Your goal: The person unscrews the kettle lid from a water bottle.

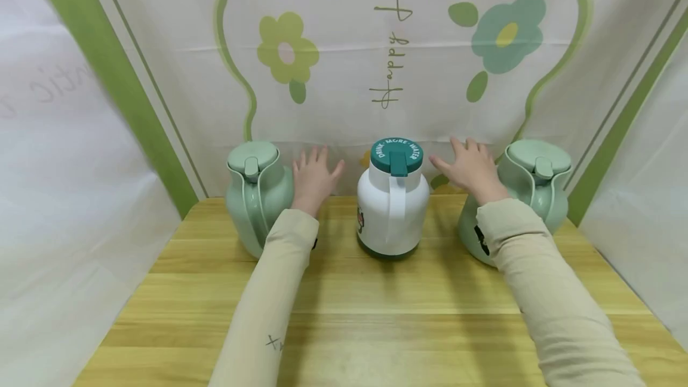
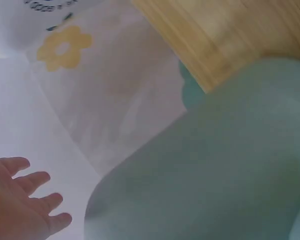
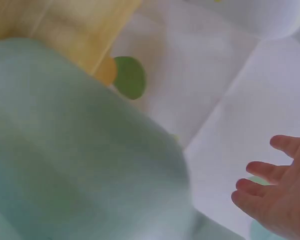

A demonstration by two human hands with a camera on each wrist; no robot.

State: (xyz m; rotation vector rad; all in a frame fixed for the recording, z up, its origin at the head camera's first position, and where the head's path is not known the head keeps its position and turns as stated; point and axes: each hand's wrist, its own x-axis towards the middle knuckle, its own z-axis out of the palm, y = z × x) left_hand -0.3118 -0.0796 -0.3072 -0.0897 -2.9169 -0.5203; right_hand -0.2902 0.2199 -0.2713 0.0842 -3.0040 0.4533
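Three lidded jugs stand upright in a row across the table. In the head view my left hand (image 1: 313, 179), fingers spread and holding nothing, is just right of the left green jug (image 1: 279, 196). That jug's green side (image 2: 200, 175) fills much of the left wrist view. Between my hands stands the white jug (image 1: 371, 196) with a dark green lid and a handle facing me. My right hand (image 1: 473, 171), also spread and holding nothing, is beside the upper left of the right green jug (image 1: 556, 202). My right forearm covers part of that jug.
The wooden table (image 1: 387, 315) ends at the back against a white printed curtain (image 1: 344, 76) with flowers and lettering. White cloth walls (image 1: 64, 196) close in both sides. The jugs stand near the table's back edge.
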